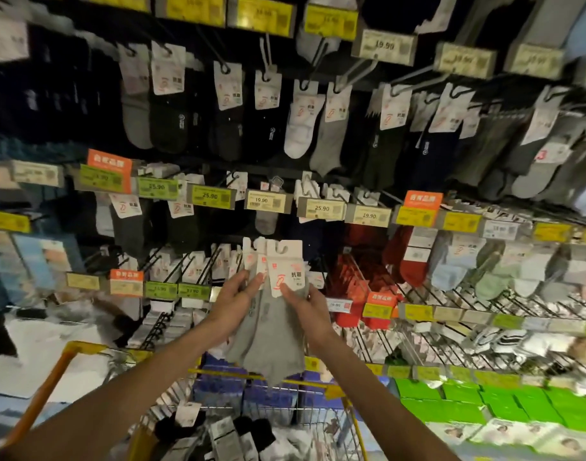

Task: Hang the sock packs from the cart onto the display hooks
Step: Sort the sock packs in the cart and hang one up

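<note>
Below, nearest the camera, the wire cart [218, 373] with its yellow rim holds a loose heap of black and white sock packs [228, 434], their card headers lying at all angles.

Just above the cart's far rim, both bare forearms reach forward and meet on a small fan of grey sock packs [268, 344]. These hang in the air in front of the rack and are on no hook. The left hand [231, 302] grips the left side of the bundle: its thumb and curled fingers [251, 283] pinch the rear white headers just under their cut-outs. The right hand [306, 306] holds the front pack, with its thumb pressed flat on the lower edge of the front header [283, 266] (the one printed with a red looped mark). Its other fingers wrap round the right edge of the grey fabric, and their tips are hidden behind it. The sock toes dangle down over the cart rim.

Beyond the hands, blue boxes [225, 389] sit low behind the cart, green boxes [451, 404] to the right, and red socks [348, 284] hang close by. Farther up, yellow price tags [321, 207] line the rails. Display hooks [359, 72] in the upper rows carry grey, black and white socks [298, 128].
</note>
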### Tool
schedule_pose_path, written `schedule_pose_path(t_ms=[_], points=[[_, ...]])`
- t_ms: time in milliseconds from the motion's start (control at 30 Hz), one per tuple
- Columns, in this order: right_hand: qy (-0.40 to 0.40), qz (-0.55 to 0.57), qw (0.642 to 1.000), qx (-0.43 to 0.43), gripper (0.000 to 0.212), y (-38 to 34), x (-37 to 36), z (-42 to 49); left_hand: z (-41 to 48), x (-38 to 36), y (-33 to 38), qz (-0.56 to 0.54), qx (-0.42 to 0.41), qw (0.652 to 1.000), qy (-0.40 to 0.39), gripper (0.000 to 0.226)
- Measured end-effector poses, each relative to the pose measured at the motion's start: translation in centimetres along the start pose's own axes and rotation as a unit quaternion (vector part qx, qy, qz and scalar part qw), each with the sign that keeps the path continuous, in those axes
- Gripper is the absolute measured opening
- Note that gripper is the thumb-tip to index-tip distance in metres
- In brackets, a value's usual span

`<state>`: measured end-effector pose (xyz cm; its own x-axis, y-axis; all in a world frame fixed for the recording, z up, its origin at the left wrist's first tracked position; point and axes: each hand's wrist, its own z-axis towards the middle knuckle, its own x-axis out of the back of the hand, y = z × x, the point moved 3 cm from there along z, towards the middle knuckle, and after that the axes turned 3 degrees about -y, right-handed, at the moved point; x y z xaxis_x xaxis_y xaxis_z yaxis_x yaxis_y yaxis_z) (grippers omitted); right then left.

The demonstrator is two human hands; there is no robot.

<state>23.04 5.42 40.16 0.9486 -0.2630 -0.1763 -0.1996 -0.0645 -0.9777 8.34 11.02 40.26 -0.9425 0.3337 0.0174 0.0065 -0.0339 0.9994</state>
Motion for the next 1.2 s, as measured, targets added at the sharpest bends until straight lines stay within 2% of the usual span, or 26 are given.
schedule_pose_path(t_ms=[333,433,600,833,967,1133,1200], points=[[-0.031,0.008,0.995,0.098,0.031,-9.6,1.0,0.2,1.9,-2.1,9.5,0.01,-0.094,0.995,-0.01,0.023],[-0.02,-0.001,0.992,0.124,0.033,-11.5,1.8,0.1,2.3,-2.8,11.6,0.014,-0.111,0.994,0.014,0.019],[-0.017,0.023,0.991,0.13,0.023,-13.4,3.7,-1.0,2.1,-4.2,13.6,-0.022,-0.098,0.995,0.015,0.027],[-0.005,0.01,0.993,0.12,0.025,-14.4,5.3,-1.4,1.9,-6.4,15.0,-0.059,-0.089,0.993,-0.044,0.02],[0.001,-0.007,0.993,0.117,0.025,-15.4,5.1,-1.0,2.9,-6.8,15.9,-0.057,-0.089,0.993,-0.056,0.033],[0.023,-0.021,0.992,0.124,0.03,-18.6,4.3,1.0,5.6,-6.0,19.4,-0.067,-0.11,0.99,-0.065,0.031],[0.027,-0.012,0.991,0.131,0.023,-20.0,3.8,2.0,7.1,-5.2,20.4,-0.087,-0.107,0.987,-0.081,0.031]])
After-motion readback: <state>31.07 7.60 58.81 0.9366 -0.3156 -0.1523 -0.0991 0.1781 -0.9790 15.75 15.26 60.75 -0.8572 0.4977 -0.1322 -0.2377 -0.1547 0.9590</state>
